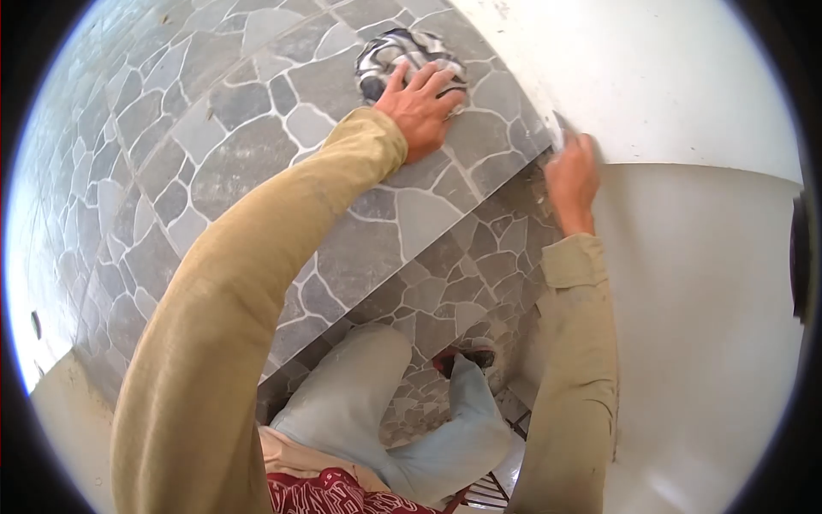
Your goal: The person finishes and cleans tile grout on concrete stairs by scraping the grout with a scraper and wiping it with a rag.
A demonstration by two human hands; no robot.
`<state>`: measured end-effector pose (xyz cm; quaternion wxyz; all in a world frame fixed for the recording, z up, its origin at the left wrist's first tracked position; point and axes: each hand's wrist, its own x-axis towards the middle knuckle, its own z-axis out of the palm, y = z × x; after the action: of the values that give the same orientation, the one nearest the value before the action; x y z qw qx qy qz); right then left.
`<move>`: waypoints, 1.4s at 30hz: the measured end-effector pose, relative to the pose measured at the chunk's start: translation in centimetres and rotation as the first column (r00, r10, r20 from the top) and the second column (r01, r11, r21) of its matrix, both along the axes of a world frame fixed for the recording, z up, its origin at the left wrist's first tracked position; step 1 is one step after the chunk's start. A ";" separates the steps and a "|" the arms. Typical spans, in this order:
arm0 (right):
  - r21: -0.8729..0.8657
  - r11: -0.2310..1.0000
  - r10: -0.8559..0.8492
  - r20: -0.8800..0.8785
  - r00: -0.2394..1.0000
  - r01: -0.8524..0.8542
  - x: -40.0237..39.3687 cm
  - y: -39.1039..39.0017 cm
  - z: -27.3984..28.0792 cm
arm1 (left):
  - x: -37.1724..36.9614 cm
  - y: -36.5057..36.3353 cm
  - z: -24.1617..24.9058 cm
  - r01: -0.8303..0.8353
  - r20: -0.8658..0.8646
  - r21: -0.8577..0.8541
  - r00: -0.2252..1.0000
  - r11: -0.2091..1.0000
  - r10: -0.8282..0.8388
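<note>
My left hand lies with spread fingers on a crumpled black, white and grey cloth, pressing it on the stone-patterned tiled surface. At the right, my right hand is closed around a small, blurred, light-coloured blade-like tool. The tool's tip touches or is very near the corner where the tile edge meets the white wall. Its handle is hidden in my fingers.
The raised tiled surface ends in a straight edge running diagonally, with a lower tiled floor beneath it. My bent legs and a dark red shoe are down there, beside a dark metal rack. A dark object sits at the far right.
</note>
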<state>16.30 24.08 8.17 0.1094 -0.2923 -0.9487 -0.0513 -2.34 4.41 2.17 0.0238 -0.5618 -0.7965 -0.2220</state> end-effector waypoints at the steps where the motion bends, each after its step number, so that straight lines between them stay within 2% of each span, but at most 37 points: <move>1: 0.006 1.000 0.021 0.016 1.000 -0.021 0.3 0.0 -0.5 | 0.0 0.1 -0.6 -0.011 -0.055 0.016 0.998 1.000 0.011; 4: 0.059 0.998 0.025 0.119 0.993 -0.032 1.2 0.0 0.0 | 0.3 0.1 -0.1 -0.013 -0.018 0.013 1.000 1.000 0.013; 6: 0.038 0.999 -0.004 0.067 0.998 0.002 0.0 0.2 0.4 | -0.1 0.3 0.2 -0.020 -0.054 -0.018 0.998 1.000 0.019; 7: 0.045 0.999 -0.005 -0.021 1.000 0.006 -0.1 0.0 0.8 | -0.2 0.5 0.0 -0.015 -0.039 -0.005 0.999 1.000 0.015; 8: 0.033 0.999 0.015 -0.018 1.000 -0.014 -1.2 0.4 0.4 | 0.0 0.3 -0.4 -0.012 -0.013 -0.002 1.000 1.000 0.012; 10: 0.052 0.999 0.000 0.194 0.981 -0.010 -0.5 -0.1 0.2 | 0.9 -0.2 -0.9 -0.003 -0.033 0.024 0.999 1.000 0.004; 11: 0.055 0.998 -0.006 0.234 0.972 -0.007 -0.9 -0.3 0.4 | 0.4 0.0 -0.4 -0.008 -0.028 0.010 1.000 1.000 0.009; 12: 0.069 0.998 -0.005 0.228 0.974 -0.011 -0.5 -0.3 1.1 | 0.1 0.0 0.2 -0.010 -0.019 -0.010 1.000 1.000 0.010; 14: 0.051 0.998 -0.025 0.031 0.999 0.023 -0.8 -0.2 1.2 | -0.5 0.4 -0.1 -0.041 -0.044 -0.009 0.998 0.999 0.040; 15: 0.039 0.999 -0.023 -0.007 1.000 0.023 -0.9 0.0 1.2 | -0.7 0.4 -0.2 -0.039 -0.041 0.023 0.998 0.999 0.039; 16: 0.019 0.999 -0.038 0.010 0.999 0.038 0.0 -0.6 0.2 | 0.1 -0.1 -0.5 -0.008 -0.023 0.045 1.000 0.999 0.009; 18: 0.076 0.997 0.000 0.194 0.981 -0.015 -0.2 -0.3 0.3 | -0.1 0.2 -0.2 -0.004 -0.019 0.053 1.000 0.999 0.005; 20: 0.093 0.996 0.001 0.188 0.982 -0.018 -0.3 0.0 0.5 | 0.2 0.2 -0.1 -0.020 -0.016 -0.010 1.000 1.000 0.020; 23: 0.073 0.995 -0.084 0.162 0.983 0.073 0.6 -1.1 0.1 | 0.4 -0.4 0.1 -0.003 0.003 -0.024 1.000 1.000 0.004; 25: 0.083 0.996 0.002 0.139 0.990 -0.014 0.4 -0.7 0.6 | 0.1 -0.1 0.3 0.011 0.024 -0.010 1.000 1.000 -0.010; 28: 0.050 0.999 0.004 0.117 0.993 -0.010 0.4 0.4 1.0 | 0.0 0.0 0.3 0.003 0.008 -0.033 1.000 0.999 -0.002; 31: 0.051 0.996 0.063 0.204 0.977 -0.075 -0.1 -0.3 0.3 | 0.4 0.0 0.0 0.006 0.004 -0.009 1.000 1.000 -0.006; 35: 0.039 0.999 -0.005 0.124 0.992 0.000 0.1 0.2 0.0 | -1.0 0.4 0.0 -0.033 -0.047 0.020 0.998 0.999 0.034; 37: 0.016 0.994 0.102 0.137 0.985 -0.105 1.2 0.5 -0.4 | 0.0 -0.1 0.3 -0.004 -0.030 -0.013 1.000 1.000 0.003; 38: 0.039 0.994 0.095 0.130 0.987 -0.101 1.2 0.8 -0.1 | 0.0 0.1 0.5 0.000 -0.040 0.009 0.999 1.000 0.000; 40: 0.097 0.993 0.044 0.233 0.972 -0.068 0.0 -0.3 0.0 | 0.1 0.0 0.5 -0.009 -0.002 -0.004 1.000 1.000 0.009; 42: 0.086 0.996 0.010 0.202 0.979 -0.028 0.2 -0.7 0.4 | -0.2 0.2 0.1 -0.009 -0.002 -0.007 1.000 1.000 0.009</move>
<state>16.51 23.41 8.59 0.0262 -0.2715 -0.9543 -0.1218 -2.58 4.58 2.24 0.0239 -0.5585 -0.7998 -0.2186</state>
